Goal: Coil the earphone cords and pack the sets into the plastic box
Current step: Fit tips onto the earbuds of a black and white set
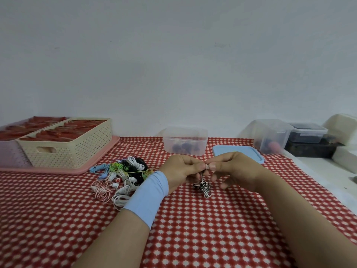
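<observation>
both hands are meeting over the checked tablecloth [193,229]. the left hand [182,169], the one wearing a pale blue wristband, and the right hand [233,169] are each pinching a small pale end piece of the black-and-white earphone set [204,187] between thumb and forefinger, with the other fingers curling loosely. the coiled bundle of that set is hanging just under the fingertips and seems to be touching the cloth, near the middle of the table and short of the plastic box [185,141]. i'm reading this as one coil being finished off, with the set not yet packed.

the job is looking partly done. the open plastic box behind the hands is already holding a few dark bundles at its bottom, too blurred to count, and its blue lid [238,152] is lying flat just to its right. to the left, a pile of loose earphones [123,175] in several colours is waiting, so plenty is remaining. the cream basket [71,144] at far left is holding red items i'm not able to identify.
</observation>
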The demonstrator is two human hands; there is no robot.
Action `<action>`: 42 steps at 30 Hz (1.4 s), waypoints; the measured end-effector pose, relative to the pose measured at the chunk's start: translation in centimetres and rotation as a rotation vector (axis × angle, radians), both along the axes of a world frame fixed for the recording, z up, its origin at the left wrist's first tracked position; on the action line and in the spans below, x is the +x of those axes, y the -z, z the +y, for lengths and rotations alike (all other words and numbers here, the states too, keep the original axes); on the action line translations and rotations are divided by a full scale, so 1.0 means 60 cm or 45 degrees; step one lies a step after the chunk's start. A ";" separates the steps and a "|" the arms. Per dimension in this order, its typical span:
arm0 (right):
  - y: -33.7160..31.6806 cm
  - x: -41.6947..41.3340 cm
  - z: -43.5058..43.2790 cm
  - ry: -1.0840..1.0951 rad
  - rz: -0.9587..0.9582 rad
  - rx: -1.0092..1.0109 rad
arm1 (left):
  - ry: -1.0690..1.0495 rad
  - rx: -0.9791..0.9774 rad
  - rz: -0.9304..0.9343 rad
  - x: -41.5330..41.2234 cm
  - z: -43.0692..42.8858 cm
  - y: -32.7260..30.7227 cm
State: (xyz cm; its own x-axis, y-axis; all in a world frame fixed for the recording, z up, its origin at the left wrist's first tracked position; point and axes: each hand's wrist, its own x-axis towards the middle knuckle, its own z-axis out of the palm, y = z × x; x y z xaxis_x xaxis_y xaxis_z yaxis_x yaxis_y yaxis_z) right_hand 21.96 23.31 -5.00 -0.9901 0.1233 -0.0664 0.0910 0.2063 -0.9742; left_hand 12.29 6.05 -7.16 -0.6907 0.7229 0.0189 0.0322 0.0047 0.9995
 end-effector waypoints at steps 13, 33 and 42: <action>0.004 -0.005 -0.004 0.091 0.101 -0.087 | -0.094 0.044 0.029 0.000 0.007 -0.003; 0.003 -0.008 -0.013 0.196 0.462 0.420 | -0.240 -0.043 0.251 0.005 0.011 -0.001; 0.001 0.001 -0.005 0.098 0.141 -0.133 | -0.170 0.018 0.228 0.003 0.004 -0.004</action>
